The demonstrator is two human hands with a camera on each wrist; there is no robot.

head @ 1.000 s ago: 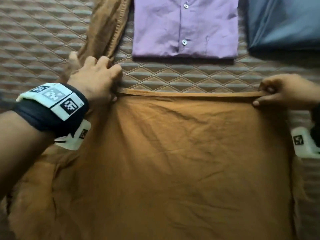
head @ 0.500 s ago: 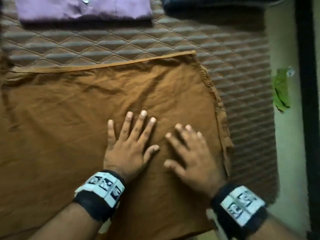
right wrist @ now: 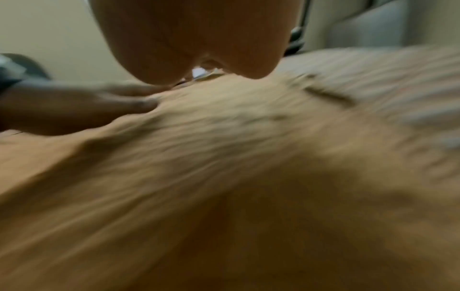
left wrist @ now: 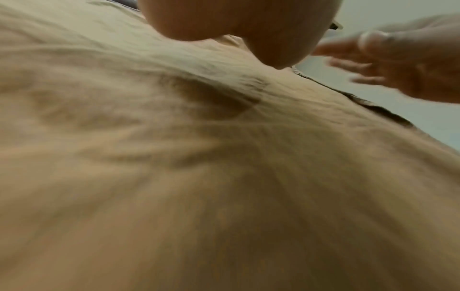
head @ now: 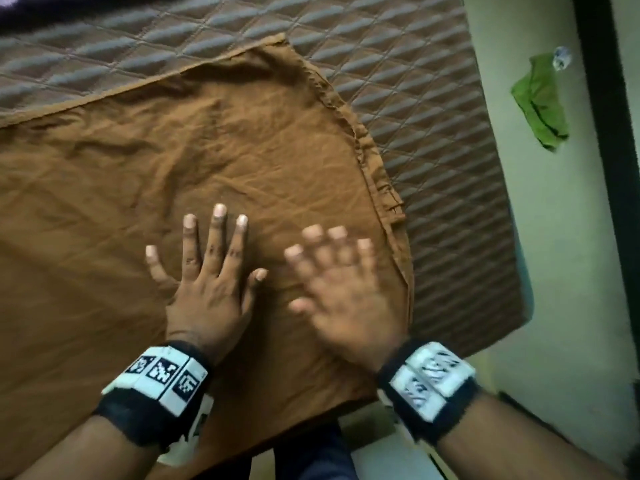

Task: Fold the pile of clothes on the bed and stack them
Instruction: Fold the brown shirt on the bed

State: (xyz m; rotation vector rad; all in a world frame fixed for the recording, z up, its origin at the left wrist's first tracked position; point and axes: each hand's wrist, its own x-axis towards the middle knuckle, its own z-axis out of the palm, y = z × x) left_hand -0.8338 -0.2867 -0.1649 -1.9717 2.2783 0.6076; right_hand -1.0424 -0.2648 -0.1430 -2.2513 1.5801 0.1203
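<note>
On a quilted brown mattress [head: 433,109], near its right edge, a person's left hand [head: 207,292] lies flat with fingers straight and spread on a rust-brown garment [head: 166,174] that is spread across the bed; the hand holds nothing. Just beside it, to the right, the right hand [head: 346,299] is also splayed with fingers extended and nothing gripped, but it shows blurred, and whether its palm actually presses the cloth or hovers just above cannot be told for certain. The garment's far hem [head: 149,86] runs slantwise across the quilt, its stitched right edge [head: 372,164] curves close to the side of the mattress, and its near part appears to drape over the near edge of the bed. Creases fan out across the cloth ahead of both hands.

Judged from this, the work is the smoothing that goes before a fold. Uneven pressure could push the creases into a ridge rather than clear them, leaving a lumpy fold. A sweep toward the right could drag the stitched edge off the mattress side, and the weight of the overhanging near part may pull the whole garment askew. On the pale floor [head: 554,271] to the right lies a scrap of green cloth [head: 540,102], well apart.
</note>
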